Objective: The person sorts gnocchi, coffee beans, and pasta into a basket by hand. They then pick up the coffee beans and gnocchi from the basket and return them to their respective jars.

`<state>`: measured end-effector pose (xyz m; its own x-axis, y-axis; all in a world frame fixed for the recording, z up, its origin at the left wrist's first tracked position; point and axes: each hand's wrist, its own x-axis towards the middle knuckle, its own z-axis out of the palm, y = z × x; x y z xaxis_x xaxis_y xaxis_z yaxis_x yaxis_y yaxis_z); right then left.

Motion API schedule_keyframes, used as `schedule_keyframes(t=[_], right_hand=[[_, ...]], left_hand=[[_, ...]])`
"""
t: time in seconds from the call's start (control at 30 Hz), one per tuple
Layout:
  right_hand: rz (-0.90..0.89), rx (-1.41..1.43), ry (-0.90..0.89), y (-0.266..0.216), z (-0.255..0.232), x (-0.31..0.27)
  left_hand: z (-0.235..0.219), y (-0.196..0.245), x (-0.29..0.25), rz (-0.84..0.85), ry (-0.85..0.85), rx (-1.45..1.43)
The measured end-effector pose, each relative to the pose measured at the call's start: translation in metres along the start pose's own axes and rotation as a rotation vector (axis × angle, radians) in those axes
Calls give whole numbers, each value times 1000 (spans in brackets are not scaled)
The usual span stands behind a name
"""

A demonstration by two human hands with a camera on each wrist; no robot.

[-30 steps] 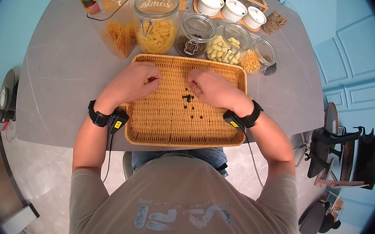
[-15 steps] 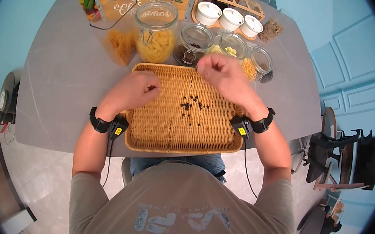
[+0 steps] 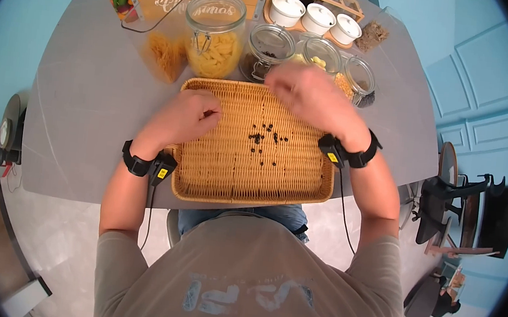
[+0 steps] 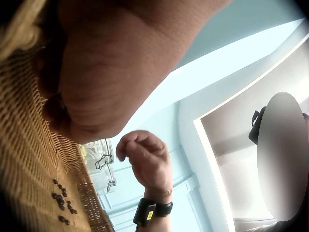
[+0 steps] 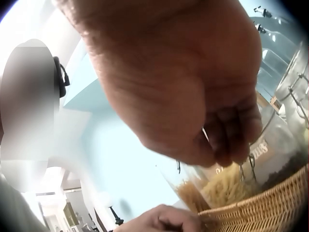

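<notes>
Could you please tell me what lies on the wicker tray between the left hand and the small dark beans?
In the head view, only bare weave of the wicker tray lies between the left hand and the dark beans.

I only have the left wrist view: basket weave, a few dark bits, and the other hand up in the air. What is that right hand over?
Observer: In the head view the right hand hangs above the basket's far edge, just in front of a row of glass jars.
Operator: Holding anything?
Observer: The right wrist view shows its fingers bunched together; anything between them is hidden.
Operator: And the left hand?
Observer: The left hand rests, fingers curled, near the basket's far left corner.
</notes>
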<state>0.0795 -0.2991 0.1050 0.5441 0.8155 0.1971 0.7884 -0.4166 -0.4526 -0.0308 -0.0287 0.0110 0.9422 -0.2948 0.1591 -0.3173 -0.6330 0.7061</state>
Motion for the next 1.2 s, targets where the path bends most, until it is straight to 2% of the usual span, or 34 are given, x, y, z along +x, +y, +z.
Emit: schedule_keyframes(t=[0.07,0.17,0.27,0.4,0.6,0.7,0.83,0.97,1.07,1.2], right_hand=[[-77,-115,-322,-1,14,-16],[-124,-113,-434,-3,43,-32],[-86,-157,-452,-8,58,-42],[-132,-166,-446,2,73,-46],[-112,-183,-428,8,75,-45],[-92,-76,-381,9,62,-35],[-44,-14,-32,3,23,-17],[36,57,143,-4,-7,-2],[82,48,222,2,-16,11],[112,3,301,16,-12,28]], left_hand=[[-1,1,1,-24,-11,-3],[-1,2,1,-14,-4,9],[-2,3,1,-35,-19,19],[-3,2,1,-30,-14,40],[-2,-1,0,8,-4,79],[-1,-3,0,18,1,74],[-1,-2,1,9,-1,79],[-2,0,0,1,-6,76],[-5,6,1,-53,-30,38],[-4,6,1,-26,-11,26]])
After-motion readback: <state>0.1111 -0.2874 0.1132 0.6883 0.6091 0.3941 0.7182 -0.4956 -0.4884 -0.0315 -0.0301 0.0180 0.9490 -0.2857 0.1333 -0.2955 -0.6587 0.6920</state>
